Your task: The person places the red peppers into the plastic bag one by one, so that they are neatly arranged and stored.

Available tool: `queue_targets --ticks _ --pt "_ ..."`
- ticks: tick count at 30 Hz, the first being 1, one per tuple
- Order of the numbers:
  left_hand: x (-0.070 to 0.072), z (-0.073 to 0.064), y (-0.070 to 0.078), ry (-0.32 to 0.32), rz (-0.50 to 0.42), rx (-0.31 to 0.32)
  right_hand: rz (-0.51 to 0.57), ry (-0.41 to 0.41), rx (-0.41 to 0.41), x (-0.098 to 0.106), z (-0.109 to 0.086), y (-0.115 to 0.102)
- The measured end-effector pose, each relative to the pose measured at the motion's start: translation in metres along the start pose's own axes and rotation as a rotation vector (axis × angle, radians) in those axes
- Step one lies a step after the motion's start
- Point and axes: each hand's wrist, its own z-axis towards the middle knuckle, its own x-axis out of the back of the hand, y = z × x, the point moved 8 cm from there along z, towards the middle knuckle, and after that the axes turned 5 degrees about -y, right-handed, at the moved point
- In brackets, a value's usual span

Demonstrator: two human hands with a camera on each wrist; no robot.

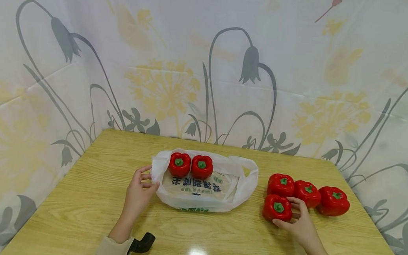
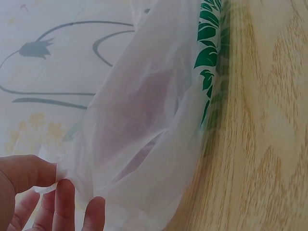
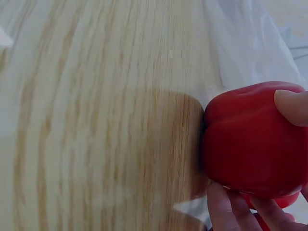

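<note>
A white plastic bag [image 1: 244, 185] lies with its mouth spread on the table, printed with dark characters and green leaves. Two red bell peppers, a left one [image 1: 179, 164] and a right one [image 1: 202, 167], sit side by side in it. My left hand [image 1: 138, 196] pinches the bag's left edge between thumb and fingers, as the left wrist view shows. At the right, my right hand [image 1: 301, 225] holds another red bell pepper [image 3: 255, 139], thumb on one side and fingers on the other. That pepper's underside sits right at the tabletop.
Just behind the held pepper are three more red peppers [image 1: 281, 184] [image 1: 306, 193] [image 1: 333, 200], set close together near the right of the wooden table [image 1: 89, 198]. A flower-patterned cloth [image 1: 208, 64] hangs along the table's back and sides.
</note>
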Motion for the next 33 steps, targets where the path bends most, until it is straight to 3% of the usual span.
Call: queue_targets --ticks 18,33 --pt "0.001 -0.001 0.002 0.006 0.009 -0.008 -0.022 0.023 -0.013 0.002 -0.003 -0.005" --pt "0.000 0.000 0.000 0.003 -0.002 -0.015 -0.011 0.061 0.065 0.010 -0.006 -0.021"
